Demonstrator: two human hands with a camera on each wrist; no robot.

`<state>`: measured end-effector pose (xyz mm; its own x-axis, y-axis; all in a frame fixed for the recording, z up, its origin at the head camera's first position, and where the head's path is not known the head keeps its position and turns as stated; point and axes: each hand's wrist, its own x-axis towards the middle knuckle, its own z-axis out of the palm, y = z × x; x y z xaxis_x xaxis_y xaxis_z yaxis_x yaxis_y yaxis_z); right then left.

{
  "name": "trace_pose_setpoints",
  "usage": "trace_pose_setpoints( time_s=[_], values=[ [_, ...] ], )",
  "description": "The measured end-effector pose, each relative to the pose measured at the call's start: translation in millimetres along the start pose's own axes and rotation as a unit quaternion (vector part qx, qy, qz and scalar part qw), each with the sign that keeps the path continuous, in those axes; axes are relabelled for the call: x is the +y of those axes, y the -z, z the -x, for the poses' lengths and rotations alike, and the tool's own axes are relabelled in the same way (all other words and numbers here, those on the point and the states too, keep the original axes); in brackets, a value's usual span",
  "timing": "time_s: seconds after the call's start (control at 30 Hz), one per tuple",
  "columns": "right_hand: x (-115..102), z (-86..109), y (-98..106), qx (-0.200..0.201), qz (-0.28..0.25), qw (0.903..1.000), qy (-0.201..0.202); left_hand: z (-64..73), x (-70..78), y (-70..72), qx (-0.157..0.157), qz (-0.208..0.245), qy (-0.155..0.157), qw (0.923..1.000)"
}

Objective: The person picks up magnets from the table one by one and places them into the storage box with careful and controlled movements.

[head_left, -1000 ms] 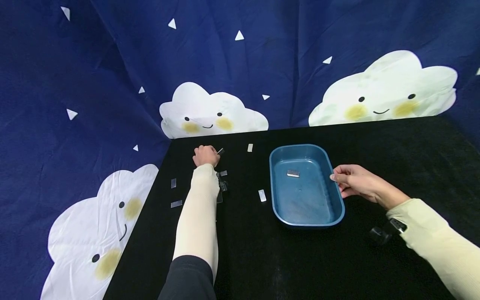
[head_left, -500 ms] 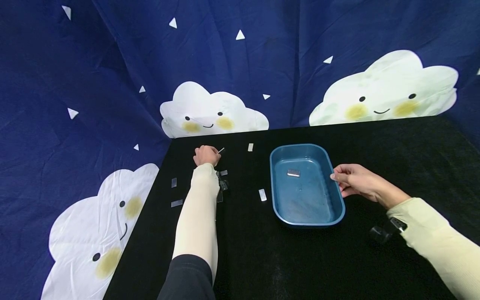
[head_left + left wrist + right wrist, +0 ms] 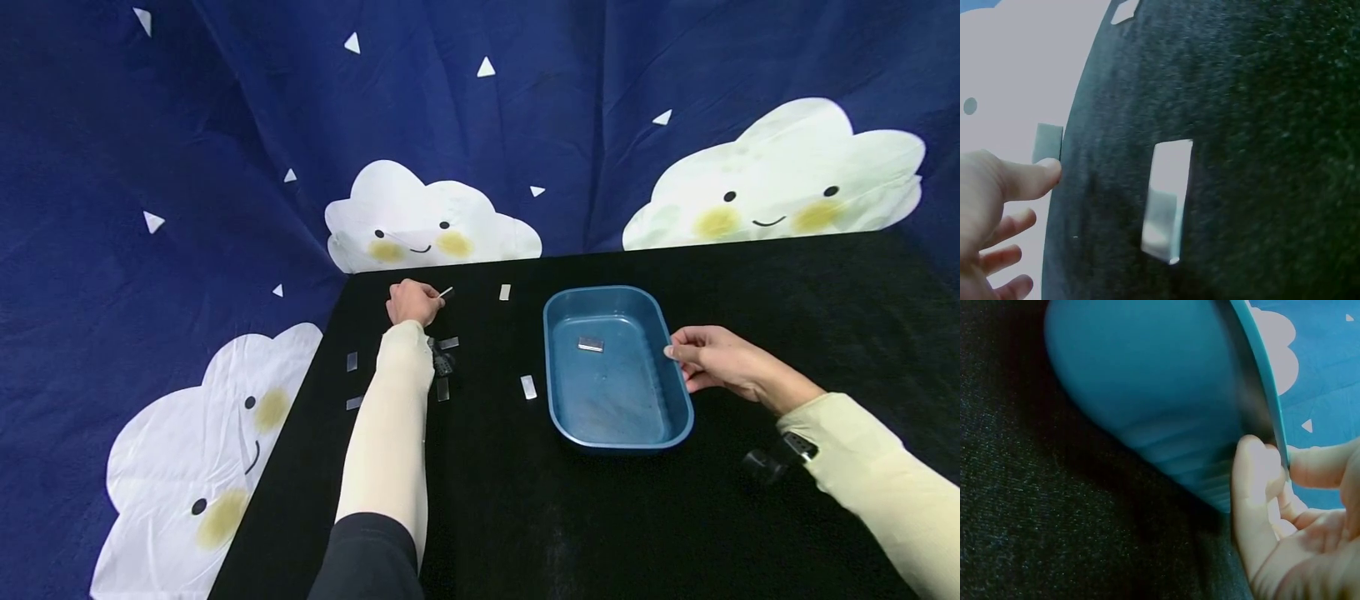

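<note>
Cloud-printed cloth (image 3: 450, 108) backs a black counter (image 3: 600, 525).
Near its far left corner, left hand (image 3: 413, 302) pinches small slab (image 3: 1049, 142) (lower end thumb-hidden); right hand (image 3: 716, 360) pinches blue tub (image 3: 617, 408) rim; sleeve (image 3: 386, 417) partly covers second slab (image 3: 352, 404).

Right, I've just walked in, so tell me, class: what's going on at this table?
A person's left hand pinches a small flat piece near the far left of the black table. Their right hand holds a blue tub by its right rim. One silvery piece lies in the tub; several loose pieces lie to its left.
</note>
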<state>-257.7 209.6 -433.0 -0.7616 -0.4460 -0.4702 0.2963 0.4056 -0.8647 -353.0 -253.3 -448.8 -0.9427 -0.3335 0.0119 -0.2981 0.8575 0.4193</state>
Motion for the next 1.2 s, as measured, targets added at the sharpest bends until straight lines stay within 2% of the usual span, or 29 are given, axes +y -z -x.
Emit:
trace_pose_setpoints(
  time_s=[0.27,0.43,0.67,0.8,1.2],
  values=[
    [-1.0,0.2,-0.3,-0.004,0.003,1.0000,0.000,5.8,8.4,18.8,0.007,-0.008,-0.042,0.9991],
    [-0.6,0.4,-0.4,-0.003,0.006,1.0000,0.003,14.5,20.1,29.8,-0.001,-0.010,-0.085,0.9963],
    [2.2,-0.1,0.2,0.000,0.007,1.0000,0.001,28.2,39.9,40.4,0.018,-0.015,-0.148,0.9888],
    [2.8,-1.1,0.2,0.001,0.007,1.0000,0.000,34.7,53.1,42.5,0.026,-0.006,-0.173,0.9845],
    [-1.4,-2.0,-2.6,0.003,0.015,0.9999,-0.002,58.0,93.1,41.5,0.020,0.004,-0.228,0.9734]
  ],
)
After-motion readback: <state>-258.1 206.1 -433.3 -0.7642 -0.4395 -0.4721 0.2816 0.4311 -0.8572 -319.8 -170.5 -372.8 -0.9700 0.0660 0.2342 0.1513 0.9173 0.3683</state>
